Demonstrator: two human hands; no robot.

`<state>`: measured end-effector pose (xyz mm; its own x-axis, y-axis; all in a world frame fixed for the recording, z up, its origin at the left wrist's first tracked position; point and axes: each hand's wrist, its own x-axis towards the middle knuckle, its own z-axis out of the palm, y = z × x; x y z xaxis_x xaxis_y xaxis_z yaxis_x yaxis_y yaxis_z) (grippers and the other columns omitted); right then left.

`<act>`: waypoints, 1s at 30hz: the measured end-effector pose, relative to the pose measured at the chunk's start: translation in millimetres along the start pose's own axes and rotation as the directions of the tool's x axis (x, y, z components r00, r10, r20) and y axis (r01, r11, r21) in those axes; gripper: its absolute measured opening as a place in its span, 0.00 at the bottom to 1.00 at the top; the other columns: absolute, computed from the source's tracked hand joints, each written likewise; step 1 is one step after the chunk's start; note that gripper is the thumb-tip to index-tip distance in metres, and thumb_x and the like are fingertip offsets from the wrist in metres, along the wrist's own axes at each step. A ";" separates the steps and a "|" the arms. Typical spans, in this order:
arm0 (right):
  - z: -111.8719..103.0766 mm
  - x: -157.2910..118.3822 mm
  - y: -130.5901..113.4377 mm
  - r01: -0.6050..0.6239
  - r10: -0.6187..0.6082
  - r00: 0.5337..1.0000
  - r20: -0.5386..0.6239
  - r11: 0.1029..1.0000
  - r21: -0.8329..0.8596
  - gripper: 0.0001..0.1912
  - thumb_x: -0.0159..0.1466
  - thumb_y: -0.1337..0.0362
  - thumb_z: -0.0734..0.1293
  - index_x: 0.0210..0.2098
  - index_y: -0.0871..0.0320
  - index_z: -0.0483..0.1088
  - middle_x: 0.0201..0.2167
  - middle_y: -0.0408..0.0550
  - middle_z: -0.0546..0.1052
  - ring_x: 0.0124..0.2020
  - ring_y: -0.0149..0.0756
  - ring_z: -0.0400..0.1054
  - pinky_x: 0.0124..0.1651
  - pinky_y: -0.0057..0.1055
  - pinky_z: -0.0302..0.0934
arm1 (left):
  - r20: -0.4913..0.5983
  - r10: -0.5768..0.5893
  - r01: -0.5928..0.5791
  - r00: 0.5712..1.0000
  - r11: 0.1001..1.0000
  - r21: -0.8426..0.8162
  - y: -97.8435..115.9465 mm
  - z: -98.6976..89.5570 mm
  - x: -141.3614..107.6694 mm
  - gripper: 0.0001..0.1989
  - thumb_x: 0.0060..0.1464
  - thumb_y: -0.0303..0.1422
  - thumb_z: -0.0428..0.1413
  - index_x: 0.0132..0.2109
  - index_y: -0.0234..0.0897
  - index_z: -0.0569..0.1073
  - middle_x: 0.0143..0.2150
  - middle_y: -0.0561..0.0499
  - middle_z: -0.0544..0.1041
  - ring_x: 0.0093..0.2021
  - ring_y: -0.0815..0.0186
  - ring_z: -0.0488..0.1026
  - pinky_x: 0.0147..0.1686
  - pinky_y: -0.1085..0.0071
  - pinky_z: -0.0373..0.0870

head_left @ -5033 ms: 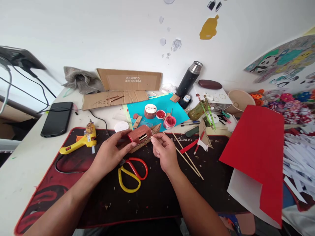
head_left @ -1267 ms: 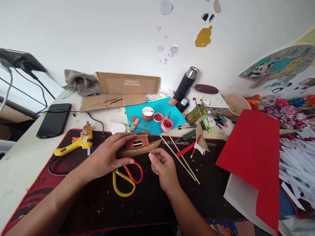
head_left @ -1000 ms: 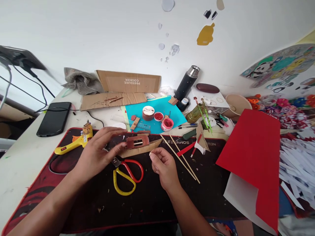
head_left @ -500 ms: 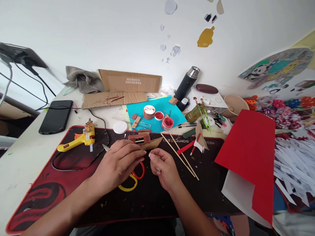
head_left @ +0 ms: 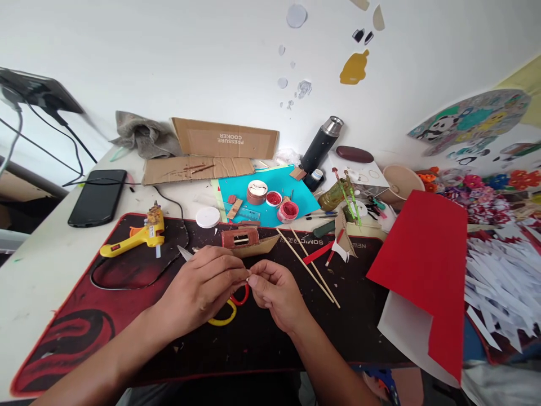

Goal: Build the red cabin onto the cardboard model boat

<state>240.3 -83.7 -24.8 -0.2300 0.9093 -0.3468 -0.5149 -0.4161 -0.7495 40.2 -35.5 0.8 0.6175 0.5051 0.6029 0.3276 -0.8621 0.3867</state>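
Note:
My left hand (head_left: 207, 287) and my right hand (head_left: 274, 293) meet fingertip to fingertip above the dark mat (head_left: 253, 349). A tiny pale piece shows at the pinched fingertips of my right hand; its kind is too small to make out. The left fingers are bent together over their tips, hiding whatever is between them. Beneath the hands lie scissors with red and yellow handles (head_left: 223, 322), partly covered. Just beyond the fingers sits a small cardboard boat (head_left: 260, 246) with a reddish-brown cabin (head_left: 240, 238).
On the left are a yellow glue gun (head_left: 146, 234) and a phone (head_left: 98, 197). Paint pots (head_left: 288, 211) stand on blue paper (head_left: 308, 200) behind the boat. Two thin sticks (head_left: 306, 265) and a folded red sheet (head_left: 422, 259) lie to the right. A black flask (head_left: 321, 144) leans by the wall.
My right hand has moved slightly left, so its fingertips now touch those of my left hand. The view has shifted a little.

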 end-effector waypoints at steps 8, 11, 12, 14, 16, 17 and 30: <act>0.6 -1.9 1.0 0.003 -0.005 1.000 -0.021 0.997 -0.081 0.21 0.59 0.49 0.83 0.34 0.58 0.76 0.16 0.31 0.62 0.17 0.21 0.45 0.21 0.25 0.39 | 0.020 -0.002 0.002 1.000 1.000 0.005 -1.6 1.2 -5.3 0.05 0.71 0.24 0.59 0.50 0.37 0.76 0.43 0.48 0.85 0.46 0.59 0.79 0.47 0.62 0.73; 2.4 -1.8 1.2 0.016 -0.020 0.999 -0.031 0.992 -0.123 0.21 0.60 0.48 0.82 0.34 0.57 0.75 0.17 0.31 0.62 0.17 0.22 0.45 0.21 0.25 0.40 | 0.008 -0.002 0.002 1.000 1.000 0.021 -1.3 -0.8 -4.6 0.05 0.71 0.24 0.58 0.50 0.38 0.76 0.43 0.49 0.85 0.44 0.60 0.80 0.46 0.62 0.73; 3.2 -1.8 1.5 0.018 -0.023 0.999 -0.035 0.991 -0.132 0.21 0.60 0.48 0.82 0.34 0.57 0.75 0.17 0.31 0.61 0.17 0.22 0.45 0.22 0.24 0.40 | 0.009 -0.008 0.008 1.000 1.000 0.023 -1.1 -1.9 -4.3 0.05 0.71 0.24 0.58 0.50 0.38 0.76 0.43 0.49 0.85 0.44 0.60 0.80 0.45 0.63 0.73; 4.8 -2.0 2.0 0.018 -0.024 0.999 -0.044 0.989 -0.145 0.21 0.60 0.48 0.82 0.35 0.57 0.75 0.18 0.31 0.61 0.18 0.22 0.45 0.22 0.24 0.40 | 0.017 -0.019 0.019 1.000 0.999 0.032 -0.7 -4.5 -4.3 0.04 0.72 0.26 0.58 0.50 0.38 0.76 0.42 0.50 0.85 0.44 0.60 0.80 0.44 0.63 0.72; 6.3 -2.3 2.2 0.014 -0.021 0.999 -0.042 0.986 -0.165 0.22 0.60 0.47 0.82 0.35 0.57 0.75 0.18 0.31 0.62 0.18 0.22 0.45 0.21 0.25 0.40 | 0.021 -0.018 0.017 1.000 0.999 0.048 -0.3 -7.0 -5.4 0.05 0.74 0.26 0.57 0.50 0.39 0.76 0.42 0.50 0.85 0.44 0.60 0.80 0.44 0.63 0.71; 7.0 -2.3 2.1 0.012 -0.019 0.999 -0.036 0.984 -0.180 0.22 0.60 0.46 0.82 0.35 0.57 0.75 0.19 0.32 0.62 0.18 0.23 0.46 0.21 0.25 0.40 | 0.023 -0.015 0.014 1.000 0.998 0.056 -0.1 -8.1 -6.4 0.05 0.74 0.26 0.56 0.50 0.39 0.76 0.42 0.50 0.85 0.44 0.60 0.80 0.45 0.62 0.71; 11.3 0.3 5.5 0.028 -0.025 1.000 0.015 0.945 -0.327 0.26 0.61 0.42 0.80 0.37 0.57 0.75 0.22 0.35 0.65 0.20 0.24 0.46 0.22 0.25 0.39 | 0.070 0.034 -0.041 0.997 0.994 0.101 -3.2 -22.2 -12.2 0.09 0.76 0.26 0.52 0.52 0.37 0.78 0.45 0.48 0.87 0.47 0.58 0.82 0.51 0.61 0.74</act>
<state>228.1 -85.7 -22.7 -0.2298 0.9192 -0.3197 -0.2229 -0.3695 -0.9021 15.7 -38.0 7.7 0.6771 0.4716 0.5649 0.3730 -0.8817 0.2890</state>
